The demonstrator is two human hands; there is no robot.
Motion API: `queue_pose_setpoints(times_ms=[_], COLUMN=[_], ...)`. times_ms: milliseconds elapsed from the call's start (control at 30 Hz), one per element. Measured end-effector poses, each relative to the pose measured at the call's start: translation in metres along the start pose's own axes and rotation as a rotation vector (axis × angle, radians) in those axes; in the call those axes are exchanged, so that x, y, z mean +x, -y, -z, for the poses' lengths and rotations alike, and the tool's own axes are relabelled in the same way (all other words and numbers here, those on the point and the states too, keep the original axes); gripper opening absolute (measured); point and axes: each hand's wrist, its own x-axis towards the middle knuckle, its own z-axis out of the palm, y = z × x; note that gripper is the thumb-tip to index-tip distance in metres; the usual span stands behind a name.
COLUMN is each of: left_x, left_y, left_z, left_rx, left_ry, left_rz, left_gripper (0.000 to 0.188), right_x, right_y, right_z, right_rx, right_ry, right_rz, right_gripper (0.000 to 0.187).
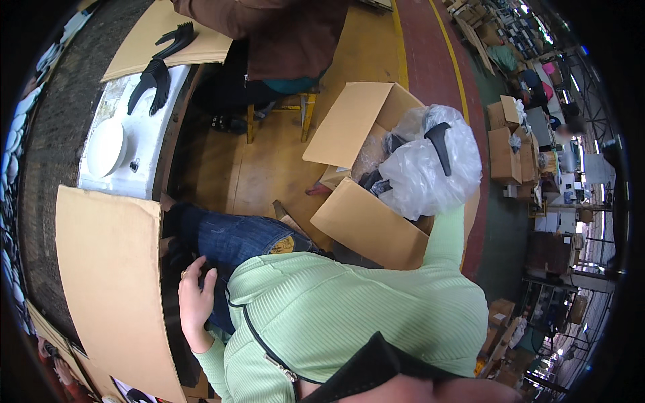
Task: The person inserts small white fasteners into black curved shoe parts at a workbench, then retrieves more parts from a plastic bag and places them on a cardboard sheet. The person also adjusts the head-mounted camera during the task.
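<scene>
My left hand (196, 295) hovers beside my jeans (235, 238), near the edge of a cardboard sheet (111, 269). It is empty, its fingers loosely bent and apart. My right arm, in a green ribbed sleeve (445, 238), reaches into an open cardboard box (366, 218). The right hand is hidden behind a clear plastic bag (413, 171) that bulges out of the box. On the bag lies a curved black piece (440, 148), wide at one end and tapering. More dark pieces (376, 181) show inside the box, partly under plastic.
Stacked curved black pieces (151, 87) lie on a white-topped table, near a round white dish-like object (107, 148). Similar pieces (176, 40) rest on another cardboard sheet (127, 50). A person in a brown top (295, 40) sits opposite. Another person's hands (64, 369) show lower left.
</scene>
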Motion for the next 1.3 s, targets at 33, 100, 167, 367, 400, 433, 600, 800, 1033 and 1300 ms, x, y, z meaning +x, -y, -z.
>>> queue_pose_setpoints(times_ms=[33, 100, 167, 367, 400, 433, 600, 800, 1033, 1300], left_x=[0.001, 0.010, 0.017, 0.039, 0.043, 0.047, 0.050, 0.036, 0.008, -0.077], left_y=[-0.012, -0.038, -0.064, -0.125, -0.128, -0.128, -0.072, -0.003, 0.011, 0.056], left_z=[0.001, 0.002, -0.002, -0.028, -0.034, -0.040, -0.057, -0.077, -0.064, 0.018], left_rx=[0.002, -0.021, -0.158, -0.389, -0.471, -0.567, -1.000, -1.715, -1.972, -1.755], left_ry=[0.006, -0.010, 0.025, 0.070, 0.067, 0.043, -0.147, -0.064, -0.228, -0.775], left_rz=[-0.056, -0.246, -0.353, -0.783, -0.782, -0.799, -0.440, -0.216, -0.238, -0.507], left_gripper=[0.037, 0.037, 0.037, 0.088, 0.095, 0.102, 0.070, 0.046, 0.046, 0.048], right_x=[-0.005, -0.015, -0.021, -0.060, -0.067, -0.074, -0.100, -0.135, -0.145, -0.118], right_y=[0.018, 0.058, 0.100, 0.203, 0.217, 0.229, 0.295, 0.355, 0.380, 0.420], right_z=[0.000, -0.007, -0.021, -0.108, -0.129, -0.147, -0.206, -0.236, -0.184, -0.154], right_rx=[0.132, 0.355, 0.526, 0.770, 0.758, 0.721, 0.517, 0.358, 0.102, 0.126], right_ry=[-0.007, 0.015, 0.083, 0.459, 0.531, 0.600, 0.874, 1.033, 0.992, 1.303], right_rz=[0.025, 0.093, 0.165, 0.317, 0.332, 0.355, 0.694, 0.859, 1.125, 1.426], right_gripper=[0.042, 0.043, 0.044, 0.046, 0.046, 0.046, 0.048, 0.040, 0.044, 0.035])
